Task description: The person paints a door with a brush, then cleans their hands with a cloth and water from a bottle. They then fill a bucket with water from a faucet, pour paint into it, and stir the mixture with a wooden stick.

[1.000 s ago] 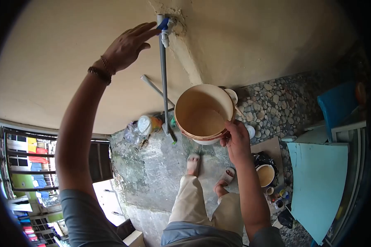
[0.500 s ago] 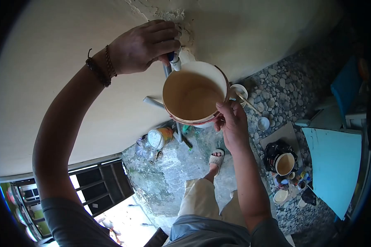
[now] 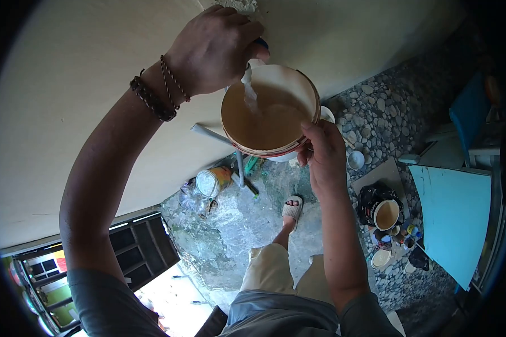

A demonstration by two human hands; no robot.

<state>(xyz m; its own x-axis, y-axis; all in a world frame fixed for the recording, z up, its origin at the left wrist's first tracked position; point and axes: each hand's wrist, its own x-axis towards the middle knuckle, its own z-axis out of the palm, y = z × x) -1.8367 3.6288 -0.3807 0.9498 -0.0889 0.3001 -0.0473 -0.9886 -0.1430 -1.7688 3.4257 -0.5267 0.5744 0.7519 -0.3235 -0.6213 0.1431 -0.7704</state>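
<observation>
My left hand (image 3: 216,50) is at the top, its fingers closed round the blue handle (image 3: 261,42) of a wall tap. Below it, the tap's pale spout (image 3: 246,74) points into a bucket, and a stream of water (image 3: 251,99) falls from it. The bucket (image 3: 289,84) is pale inside with a reddish rim, tilted so that I see into it; cloudy liquid covers its bottom. My right hand (image 3: 325,154) grips the bucket's right rim, thumb over the edge and fingers underneath.
A grey pipe (image 3: 208,135) runs along the wall under the bucket. An open paint can (image 3: 207,184) stands by the wall on the worn floor. To the right are a pebbled floor (image 3: 385,115), a tub of brownish paint (image 3: 387,214), small containers and a light blue panel (image 3: 452,219).
Water now runs from the tap into the bucket; none showed before. My left hand has turned with the handle and sits slightly further right in view.
</observation>
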